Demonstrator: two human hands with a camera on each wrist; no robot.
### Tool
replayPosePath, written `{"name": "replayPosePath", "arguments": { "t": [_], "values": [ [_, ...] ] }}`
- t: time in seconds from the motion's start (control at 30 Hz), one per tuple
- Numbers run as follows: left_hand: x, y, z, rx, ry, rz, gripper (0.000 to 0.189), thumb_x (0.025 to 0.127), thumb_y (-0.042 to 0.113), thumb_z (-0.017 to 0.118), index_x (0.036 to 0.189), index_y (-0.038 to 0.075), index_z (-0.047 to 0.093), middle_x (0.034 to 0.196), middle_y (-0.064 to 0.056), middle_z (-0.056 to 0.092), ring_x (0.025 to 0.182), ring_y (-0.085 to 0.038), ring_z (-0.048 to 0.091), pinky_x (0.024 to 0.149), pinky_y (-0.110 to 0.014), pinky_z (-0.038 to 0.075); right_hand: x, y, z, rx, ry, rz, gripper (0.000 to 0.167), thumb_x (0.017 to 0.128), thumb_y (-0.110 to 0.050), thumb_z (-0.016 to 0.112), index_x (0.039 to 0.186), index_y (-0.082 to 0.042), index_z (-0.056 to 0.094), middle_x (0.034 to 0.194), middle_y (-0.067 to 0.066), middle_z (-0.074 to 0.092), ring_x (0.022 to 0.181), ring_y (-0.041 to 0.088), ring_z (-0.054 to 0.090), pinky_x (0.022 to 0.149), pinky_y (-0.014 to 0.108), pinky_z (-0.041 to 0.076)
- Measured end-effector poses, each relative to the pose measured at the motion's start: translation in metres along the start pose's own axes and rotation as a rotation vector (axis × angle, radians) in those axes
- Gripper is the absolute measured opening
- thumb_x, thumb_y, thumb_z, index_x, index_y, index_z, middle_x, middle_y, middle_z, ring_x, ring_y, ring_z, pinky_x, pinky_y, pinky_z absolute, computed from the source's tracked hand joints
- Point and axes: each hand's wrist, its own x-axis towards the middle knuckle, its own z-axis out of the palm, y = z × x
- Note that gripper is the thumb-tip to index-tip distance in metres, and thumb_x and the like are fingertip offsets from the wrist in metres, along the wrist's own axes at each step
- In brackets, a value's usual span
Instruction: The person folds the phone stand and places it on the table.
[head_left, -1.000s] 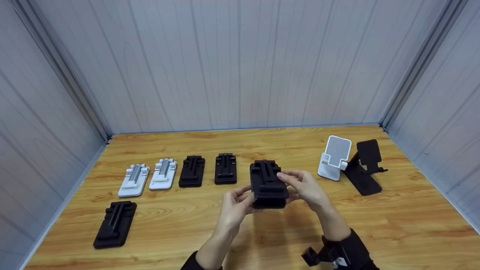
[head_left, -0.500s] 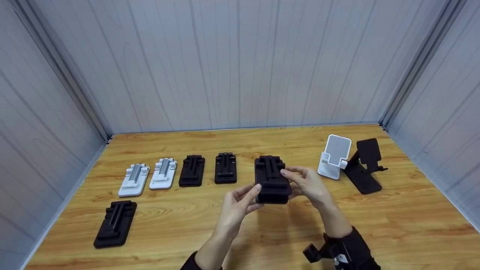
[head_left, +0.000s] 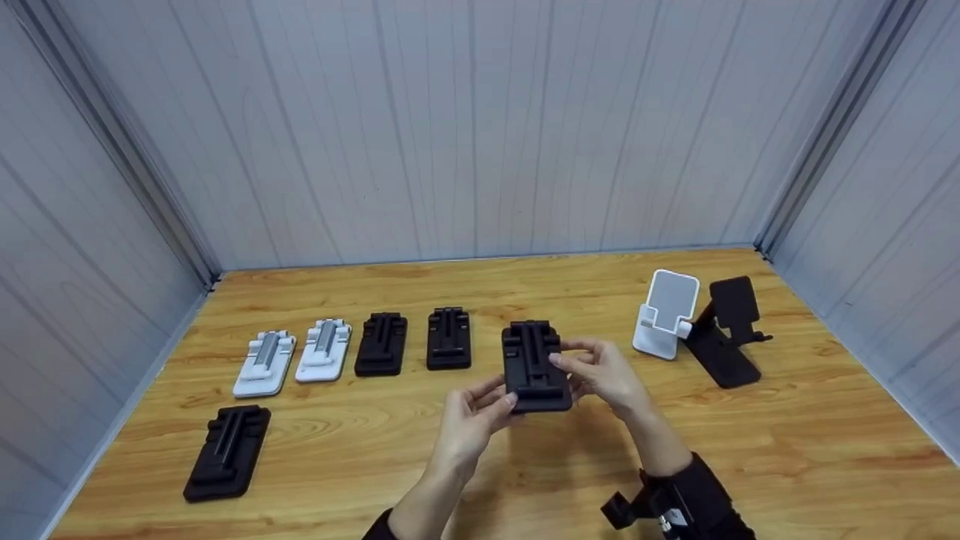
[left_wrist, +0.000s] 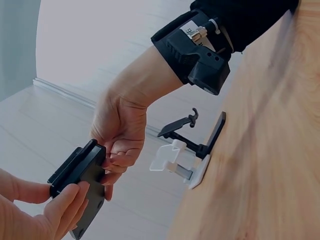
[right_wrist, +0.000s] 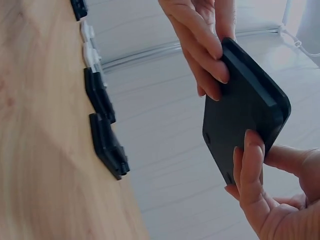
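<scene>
Both hands hold a folded black phone stand [head_left: 534, 371] above the table in the head view. My left hand [head_left: 466, 424] grips its lower left corner, thumb on top and fingers beneath. On the right edge, my right hand [head_left: 604, 379] pinches the stand, its thumb near the folded arm. From the left wrist view, the stand [left_wrist: 85, 175] lies between the two hands, seen edge-on. The right wrist view shows the smooth underside of the stand [right_wrist: 240, 110], with fingertips of both hands against it.
Two folded white stands [head_left: 322, 351] and two folded black stands [head_left: 448, 337] lie in a row on the wooden table [head_left: 337, 457]. Another folded black stand [head_left: 227, 452] lies front left. At right, an unfolded white stand [head_left: 667, 311] and unfolded black stand [head_left: 731, 330] stand close together.
The gap visible at the held stand's near end has closed, and its top now lies flat against the base. Both hands keep their grip, having shifted only slightly.
</scene>
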Motion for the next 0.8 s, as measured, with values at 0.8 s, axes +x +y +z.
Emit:
{"name": "replayPosePath", "arguments": {
  "t": [0.8],
  "values": [
    [-0.017,-0.014,-0.075,0.223,0.198,-0.100,0.046,0.102,-0.014,0.056,0.145,-0.027,0.047,0.137,-0.045,0.062,0.112,-0.028,0.074,0.093,-0.039,0.070,-0.006,-0.030,-0.136,-0.221,0.517,-0.112,0.018,0.108,0.000,0.062,0.120,0.010,0.072,0.074,-0.025,0.068,0.066,-0.004,0.066,0.062,0.012,0.062]
  ]
}}
